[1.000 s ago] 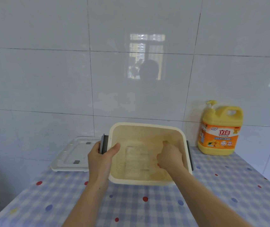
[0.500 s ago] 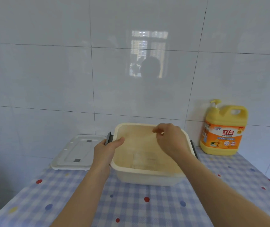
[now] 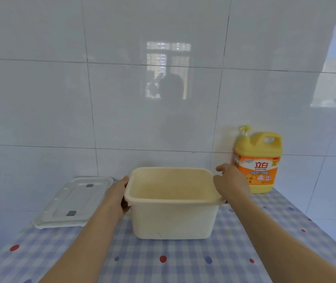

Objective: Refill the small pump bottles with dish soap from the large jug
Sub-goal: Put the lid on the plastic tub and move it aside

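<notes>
The large yellow dish soap jug, with an orange label and a pump top, stands against the tiled wall at the back right. In the middle of the table sits a cream plastic bin; the part of its inside that shows holds nothing. My left hand grips the bin's left side, thumb at the rim and fingers hidden behind it. My right hand holds the right rim, thumb on the edge and fingers on the outer side, just in front of the jug. No small pump bottle is in view.
The bin's white lid lies flat at the back left, beside the wall. The table carries a blue checked cloth with coloured dots. Its right edge runs just past the jug.
My right hand has come up out of the bin and moved right onto its right rim. My left hand has stayed on the left side. The view has dropped lower.
</notes>
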